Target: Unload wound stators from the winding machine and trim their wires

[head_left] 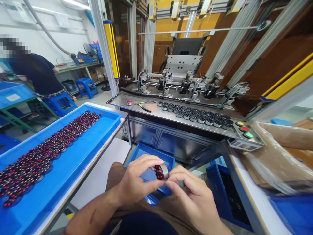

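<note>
Now, right of the long blue tray (80,153), left hand (135,178) pinches a round part (160,172); right hand's (192,189) grip is pressed together.

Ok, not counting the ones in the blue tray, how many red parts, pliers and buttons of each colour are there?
Red parts: 2 (held part, loose part)
Pliers: 1
Yellow button: 1
Red button: 1
Green button: 1
Total: 6
</note>
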Demonstrator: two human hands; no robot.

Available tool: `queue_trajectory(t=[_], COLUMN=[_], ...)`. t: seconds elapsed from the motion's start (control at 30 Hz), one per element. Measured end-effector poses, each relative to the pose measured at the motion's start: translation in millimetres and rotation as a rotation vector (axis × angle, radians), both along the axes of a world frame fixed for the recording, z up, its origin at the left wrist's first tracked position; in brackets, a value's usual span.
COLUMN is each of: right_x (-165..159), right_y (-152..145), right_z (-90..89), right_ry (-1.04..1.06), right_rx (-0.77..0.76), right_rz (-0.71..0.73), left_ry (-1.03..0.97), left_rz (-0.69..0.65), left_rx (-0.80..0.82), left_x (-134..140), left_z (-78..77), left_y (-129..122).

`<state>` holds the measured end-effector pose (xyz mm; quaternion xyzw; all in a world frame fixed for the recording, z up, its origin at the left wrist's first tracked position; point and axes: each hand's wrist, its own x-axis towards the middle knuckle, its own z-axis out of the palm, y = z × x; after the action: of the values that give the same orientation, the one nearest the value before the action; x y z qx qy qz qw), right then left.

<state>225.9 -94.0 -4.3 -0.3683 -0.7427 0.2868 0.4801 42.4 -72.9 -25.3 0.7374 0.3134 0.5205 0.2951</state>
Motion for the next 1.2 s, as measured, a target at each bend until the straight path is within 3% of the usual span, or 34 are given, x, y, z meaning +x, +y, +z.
queue_trajectory(t=[0.2, 0.27, 0.37, 0.5, 0.6, 0.77, 0.9, 1.0, 1.07, 1.13, 1.2], right_x=[11, 12, 17, 33, 38, 12, -3, -1, -3, -13, -30], right_y=[5, 6, 7, 16, 24, 26, 34, 60, 94, 139, 191], right_z=[14.9, 18.8, 19.9, 20.8, 27.7, 40.8, 47.5, 53.7, 55.4, 53.0, 47.1], right_ry=[-0.087, -0.113, -0.169, -0.249, -0.248, -0.309, -0.365, -0.525, -0.72, -0.854, -0.86], right_rx=[-0.106, -0.16, -0.227, -0.289, -0.249, -0.218, -0.24, -0.19, -0.12, -0.032, 0.043], right_rz=[0.028, 0.051, 0.077, 0.055, 0.025, 0.187, 0.313, 0.454, 0.439, 0.25, 0.048], left_ry=[-0.328, -0.414, -0.387, -0.148, 0.039, 0.173, 0.151, 0.084, 0.017, -0.097, -0.258], left_rz=[-0.308, -0.362, -0.314, -0.114, -0.033, -0.054, -0.139, -0.199, -0.189, -0.13, -0.06], left_rx=[-0.393, -0.436, -0.344, -0.054, 0.101, 0.193, 0.111, -0.02, -0.108, -0.19, -0.308], left_x=[4, 8, 9, 1, -8, -16, -31, -49, -60, -69, -73], left_z=[-14.1, -17.5, -16.5, -5.7, 1.7, 5.3, 5.5, 2.1, -3.3, -10.9, -19.1], left_y=[-2, -3, -3, -3, -3, -5, -7, -10, -12, -13, -14])
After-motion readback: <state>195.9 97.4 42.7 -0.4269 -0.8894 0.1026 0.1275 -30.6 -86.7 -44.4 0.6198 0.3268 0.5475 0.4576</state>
